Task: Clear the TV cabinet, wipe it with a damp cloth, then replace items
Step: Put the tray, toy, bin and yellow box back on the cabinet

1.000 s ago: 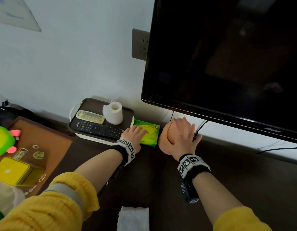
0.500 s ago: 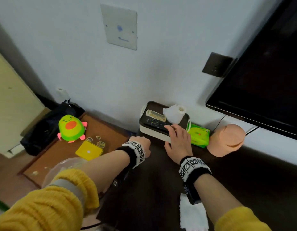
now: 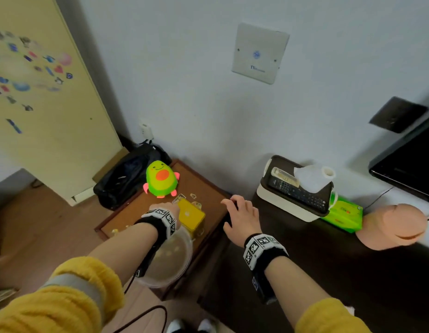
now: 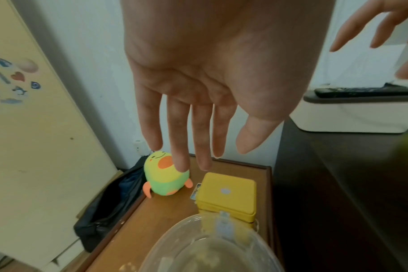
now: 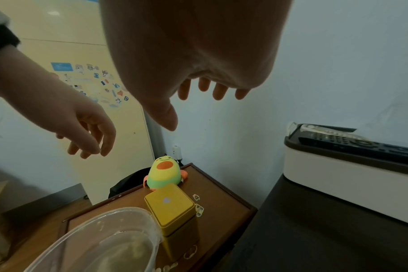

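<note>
Both hands have swung left, off the cabinet end and over toward the low brown side table (image 3: 127, 219); a second ago the right hand (image 3: 242, 218) was on the tray and the left was beside it. Now the left hand (image 4: 198, 88) hangs over the yellow tin (image 3: 191, 216) with fingers straight and loose, holding nothing, and the right hand is spread wide above the dark counter (image 3: 329, 272) edge, also empty.

Progress-wise (just my read) it looks like the putting-back stage: the tray box (image 3: 288, 205) already sits on the counter near the wall, with the green tissue pack (image 3: 343, 212) touching its right side and the peach-coloured thing (image 3: 396, 227) just beyond that. Still parked on the side table, so probably left to bring back: the tin, the avocado plush (image 3: 161, 179) and the clear plastic bowl (image 3: 170, 258).

Count: one tray box carrying two remotes (image 3: 297, 192) and one toilet roll (image 3: 314, 177), one tissue pack, one peach thing, one tin, one plush, one bowl, plus a few small stickers scattered by the tin (too tiny to count properly)
</note>
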